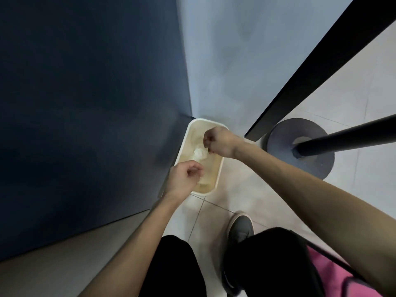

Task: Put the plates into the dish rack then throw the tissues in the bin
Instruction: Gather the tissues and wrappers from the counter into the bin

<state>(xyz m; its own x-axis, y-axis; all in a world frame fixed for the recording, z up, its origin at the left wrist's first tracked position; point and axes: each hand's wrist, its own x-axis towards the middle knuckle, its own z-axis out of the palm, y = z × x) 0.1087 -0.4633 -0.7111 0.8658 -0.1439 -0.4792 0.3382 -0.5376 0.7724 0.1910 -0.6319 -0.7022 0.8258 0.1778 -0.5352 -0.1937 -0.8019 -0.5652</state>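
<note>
A cream rectangular bin (220, 168) stands on the floor in the corner by a dark blue wall. My right hand (218, 143) hovers over the bin's far half, fingers curled, pinching the edge of a crumpled white tissue (200, 154) that hangs inside the bin's opening. My left hand (184, 177) is over the bin's near left rim, its fingers loosely curled and apart with nothing clearly in them. A pale scrap lies in the bin just below those fingers. No plates or dish rack are in view.
A dark blue wall (85, 103) closes the left side and a pale wall (235, 61) the back. To the right stand a round dark table base (317, 166) and a black pole (347, 137). My legs and a grey shoe (241, 227) are on the tiled floor below.
</note>
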